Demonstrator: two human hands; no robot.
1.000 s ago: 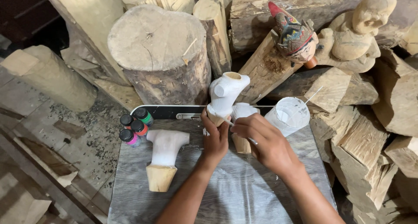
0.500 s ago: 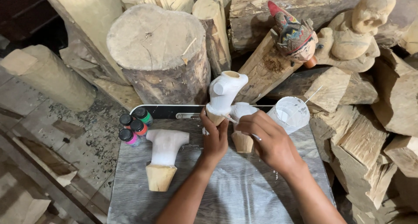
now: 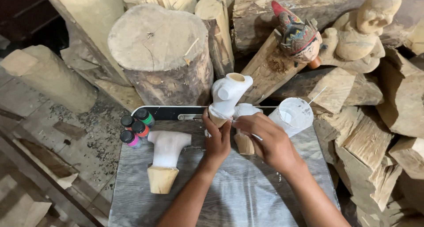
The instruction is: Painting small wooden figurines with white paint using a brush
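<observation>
My left hand grips the bare wooden base of a white-painted wooden carving and holds it upright above the grey board. My right hand holds a thin brush against the carving's lower part; the brush is mostly hidden by my fingers. Behind my right hand stands a second white-painted piece with a bare wood base. A third white-painted piece stands at the left of the board. A cup of white paint with a stick in it sits just right of my hands.
Several small paint bottles with coloured bands cluster at the board's left back corner. A large log stump rises behind. A painted wooden figure and an unpainted carved figure lie among wood blocks at the right.
My right hand has shifted slightly lower along the carving. The left hand and the carving have barely moved.
</observation>
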